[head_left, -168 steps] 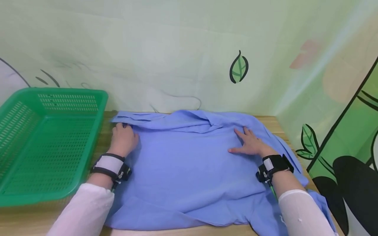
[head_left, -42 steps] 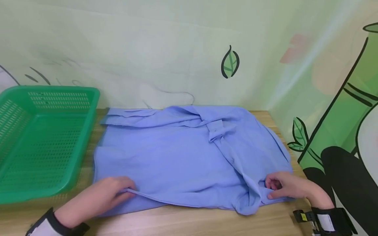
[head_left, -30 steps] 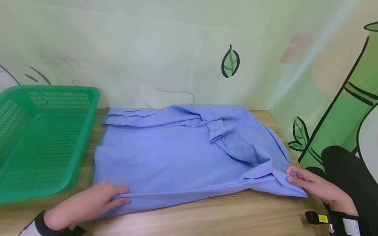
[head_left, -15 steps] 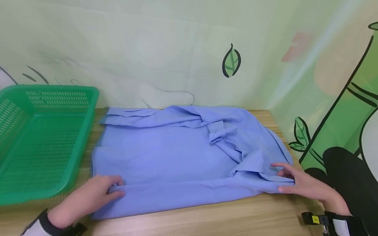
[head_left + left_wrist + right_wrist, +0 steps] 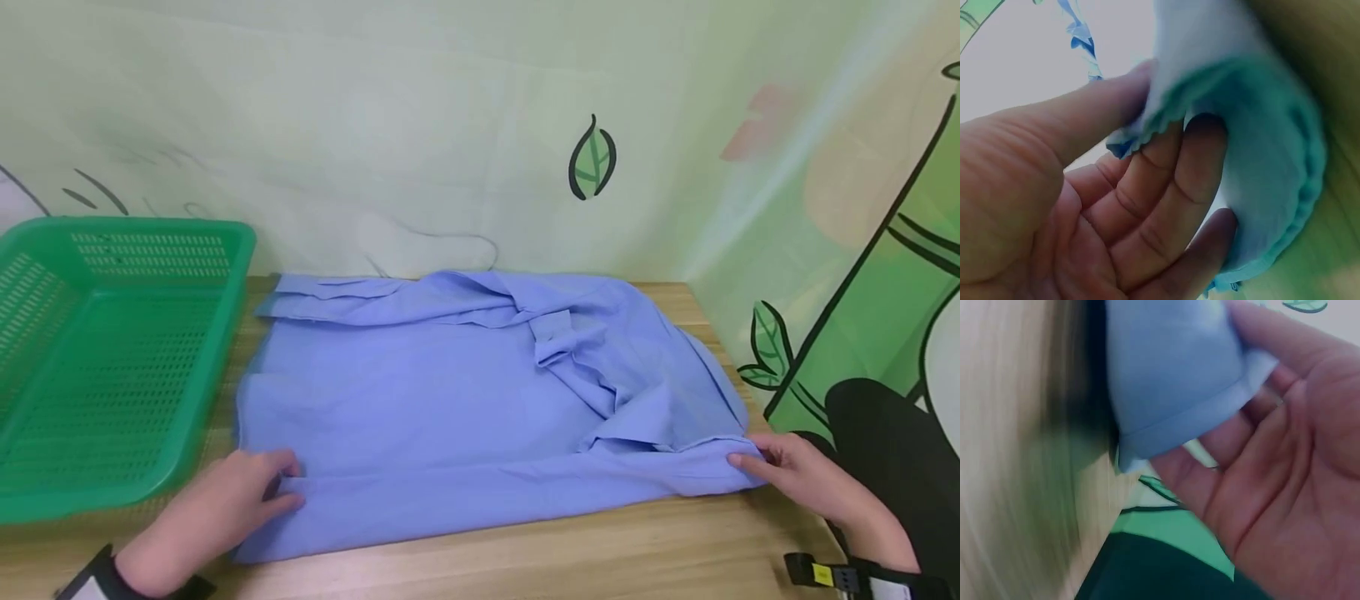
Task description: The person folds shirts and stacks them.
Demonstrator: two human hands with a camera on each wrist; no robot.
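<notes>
A blue shirt [image 5: 420,392] lies spread across the table, its far edge folded inward and a cuff [image 5: 552,327] lying on top at the right of its middle. Along the near side a strip is turned up over the body. My left hand [image 5: 225,500] pinches the left end of that strip between thumb and fingers; in the left wrist view the cloth [image 5: 1272,162] curls round over the fingers. At the other end, my right hand [image 5: 817,483] pinches the corner, with the hemmed cloth [image 5: 1175,381] between thumb and fingers in the right wrist view.
A green perforated basket [image 5: 243,292] stands on the left, close beside the shirt. The wooden table [image 5: 525,558] shows along the front. A printed backdrop [image 5: 375,125] rises behind the table and along its right side.
The hands have come from the shirt's far part to its near edge, which is now folded up. A sleeve now lies over the body. Lately the right hand regripped the right corner.
</notes>
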